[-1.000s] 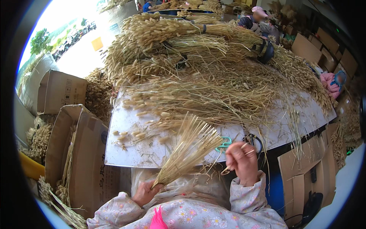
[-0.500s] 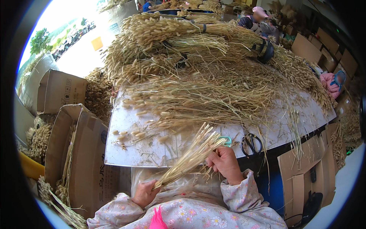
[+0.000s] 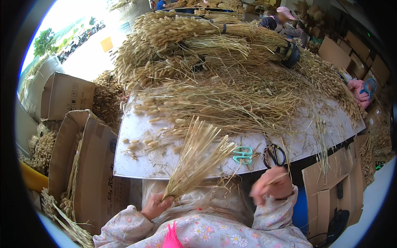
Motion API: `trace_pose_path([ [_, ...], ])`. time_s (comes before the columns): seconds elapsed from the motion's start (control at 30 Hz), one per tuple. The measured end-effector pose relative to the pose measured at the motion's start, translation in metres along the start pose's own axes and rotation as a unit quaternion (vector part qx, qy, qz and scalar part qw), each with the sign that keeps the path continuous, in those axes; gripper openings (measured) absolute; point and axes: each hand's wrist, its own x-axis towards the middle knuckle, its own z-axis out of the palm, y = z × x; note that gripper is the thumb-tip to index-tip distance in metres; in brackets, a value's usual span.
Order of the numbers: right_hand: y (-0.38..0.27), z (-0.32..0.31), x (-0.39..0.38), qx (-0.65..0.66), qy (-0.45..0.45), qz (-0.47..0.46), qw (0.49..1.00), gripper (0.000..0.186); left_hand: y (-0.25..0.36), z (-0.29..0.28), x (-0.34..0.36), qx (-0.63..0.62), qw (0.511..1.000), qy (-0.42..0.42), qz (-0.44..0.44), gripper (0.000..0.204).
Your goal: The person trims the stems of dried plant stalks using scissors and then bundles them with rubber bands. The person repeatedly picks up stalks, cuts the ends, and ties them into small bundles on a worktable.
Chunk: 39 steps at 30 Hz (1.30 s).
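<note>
My left hand [image 3: 157, 205] is closed round the lower end of a bundle of dried grass stems [image 3: 194, 159]. The stems fan out up and to the right, over the table's near edge. My right hand [image 3: 273, 184] is apart from the bundle, just below the black-handled scissors [image 3: 274, 156]. Motion smears its fingers, and a pale streak across them may be a stem. Between the bundle and those scissors lie small teal-handled scissors [image 3: 242, 155]. Beyond them, a loose layer of dried bunny-tail grass [image 3: 215, 105] spreads across the white table [image 3: 136, 163].
Tied grass bundles [image 3: 182, 33] are heaped at the table's far side. Cardboard boxes [image 3: 97, 165] stand at the left, and another carton [image 3: 326, 182] is at the lower right. A person in a pink cap [image 3: 285, 13] and one in pink clothing [image 3: 359, 91] are farther off.
My right hand has left the bundle and moved right and down. The stems in my left hand now stand steeper and spread wider, leaving the teal scissors in fuller view.
</note>
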Motion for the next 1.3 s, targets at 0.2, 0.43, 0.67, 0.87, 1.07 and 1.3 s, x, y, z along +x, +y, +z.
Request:
trace_pose_path([
  [0.2, 0.040, 0.025, 0.029, -0.266, 0.241, 0.184, 0.915, 0.041, 0.015, 0.011, 0.001, 0.099, 0.991, 0.035, 0.083, 0.030],
  [0.43, 0.082, 0.023, 0.045, -0.363, 0.245, 0.250, 0.864, 0.032, 0.017, 0.014, -0.001, 0.098, 0.993, 0.029, 0.065, 0.024],
  [0.67, 0.096, 0.023, 0.046, -0.126, 0.239, 0.273, 0.923, 0.017, 0.019, 0.011, -0.002, -0.012, 1.000, -0.022, -0.019, 0.034],
  [0.87, 0.111, 0.029, 0.043, -0.209, 0.294, 0.211, 0.909, 0.009, 0.023, 0.008, 0.004, -0.018, 0.999, 0.000, -0.041, 0.031],
  [1.07, 0.103, 0.033, 0.047, -0.556, 0.252, 0.084, 0.787, 0.018, 0.023, 0.008, 0.004, -0.060, 0.996, 0.048, -0.042, 0.018],
  [1.3, 0.098, 0.053, 0.055, -0.465, 0.217, 0.137, 0.847, 0.045, 0.021, 0.020, 0.002, 0.070, 0.991, 0.106, 0.034, 0.016],
])
